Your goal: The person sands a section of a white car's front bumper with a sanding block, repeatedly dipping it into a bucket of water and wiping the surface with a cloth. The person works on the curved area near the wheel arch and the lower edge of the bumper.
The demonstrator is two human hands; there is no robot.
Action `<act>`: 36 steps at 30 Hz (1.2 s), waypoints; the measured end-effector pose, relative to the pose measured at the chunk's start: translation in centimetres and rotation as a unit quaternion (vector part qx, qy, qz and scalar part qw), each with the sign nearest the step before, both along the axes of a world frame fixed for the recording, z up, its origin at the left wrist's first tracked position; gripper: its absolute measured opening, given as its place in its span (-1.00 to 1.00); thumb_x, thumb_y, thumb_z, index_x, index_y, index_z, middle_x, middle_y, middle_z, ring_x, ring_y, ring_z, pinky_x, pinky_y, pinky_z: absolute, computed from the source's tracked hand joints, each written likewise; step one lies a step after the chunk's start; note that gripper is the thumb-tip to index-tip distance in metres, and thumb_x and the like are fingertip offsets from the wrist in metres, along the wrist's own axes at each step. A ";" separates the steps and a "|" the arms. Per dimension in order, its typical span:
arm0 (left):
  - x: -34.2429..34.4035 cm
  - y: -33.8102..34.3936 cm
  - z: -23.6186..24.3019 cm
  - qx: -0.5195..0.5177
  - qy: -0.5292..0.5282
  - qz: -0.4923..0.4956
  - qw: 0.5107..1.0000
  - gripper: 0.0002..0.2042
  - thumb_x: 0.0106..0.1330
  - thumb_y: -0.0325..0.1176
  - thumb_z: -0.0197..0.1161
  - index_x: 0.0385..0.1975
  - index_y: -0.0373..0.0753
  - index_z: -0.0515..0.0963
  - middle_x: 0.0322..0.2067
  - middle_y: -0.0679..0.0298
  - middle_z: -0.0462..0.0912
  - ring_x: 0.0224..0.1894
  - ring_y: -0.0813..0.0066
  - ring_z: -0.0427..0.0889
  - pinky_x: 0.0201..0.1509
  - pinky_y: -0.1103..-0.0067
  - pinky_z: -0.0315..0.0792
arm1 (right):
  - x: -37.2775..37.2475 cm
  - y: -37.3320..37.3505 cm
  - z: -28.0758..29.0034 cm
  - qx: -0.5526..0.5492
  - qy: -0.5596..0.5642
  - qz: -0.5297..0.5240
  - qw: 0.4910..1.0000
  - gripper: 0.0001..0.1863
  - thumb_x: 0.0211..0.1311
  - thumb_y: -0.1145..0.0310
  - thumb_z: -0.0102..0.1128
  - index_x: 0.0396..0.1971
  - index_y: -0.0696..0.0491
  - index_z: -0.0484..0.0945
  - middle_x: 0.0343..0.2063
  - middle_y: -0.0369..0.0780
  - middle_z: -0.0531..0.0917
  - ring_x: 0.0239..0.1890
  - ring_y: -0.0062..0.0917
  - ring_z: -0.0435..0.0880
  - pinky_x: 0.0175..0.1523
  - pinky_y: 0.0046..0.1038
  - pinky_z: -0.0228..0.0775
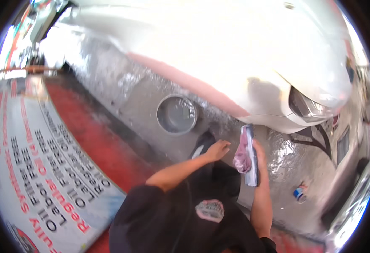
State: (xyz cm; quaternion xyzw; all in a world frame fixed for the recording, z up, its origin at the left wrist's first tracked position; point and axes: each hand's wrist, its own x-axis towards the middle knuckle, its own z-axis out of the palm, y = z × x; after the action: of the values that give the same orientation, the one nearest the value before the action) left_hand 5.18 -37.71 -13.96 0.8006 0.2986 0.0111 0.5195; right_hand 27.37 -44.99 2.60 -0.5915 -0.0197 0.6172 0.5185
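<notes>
My right hand (260,158) grips a long flat grey-white block (251,168), held nearly upright in front of my right side. On the block's left face is a shiny pinkish-purple lump (242,158); I cannot tell its material. My left hand (218,150) is to the left of the block, apart from it, fingers loosely bent and nothing visible in them. Just beyond both hands stands a white car (218,55), its lower side marked by a dull pink band (185,82). Its headlight (307,105) is to the right.
A round grey basin (159,122) of water sits on the wet concrete floor (126,101) near the car. A large printed sign board (37,160) lies at left beside a red strip (84,130). A small blue-and-white item (299,194) lies on the floor at right.
</notes>
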 end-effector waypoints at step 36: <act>-4.6 6.5 -20.5 0.395 0.213 0.391 0.804 -0.56 0.30 -0.13 0.36 0.01 -0.36 0.54 0.09 -0.23 0.59 0.24 -0.24 0.51 0.32 0.02 0.34 | 7.8 -7.0 -51.5 0.008 0.228 0.307 0.924 -0.56 0.41 -0.03 0.19 -0.05 0.05 0.68 -0.25 -0.23 0.75 -0.29 -0.48 0.73 -0.15 -0.38 0.60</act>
State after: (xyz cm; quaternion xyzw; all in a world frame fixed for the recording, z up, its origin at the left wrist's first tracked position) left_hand 0.62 -31.22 -34.50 0.7339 0.6595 0.1592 0.0336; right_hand 35.15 -52.03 -48.91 -0.3957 -0.0868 0.8639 0.2993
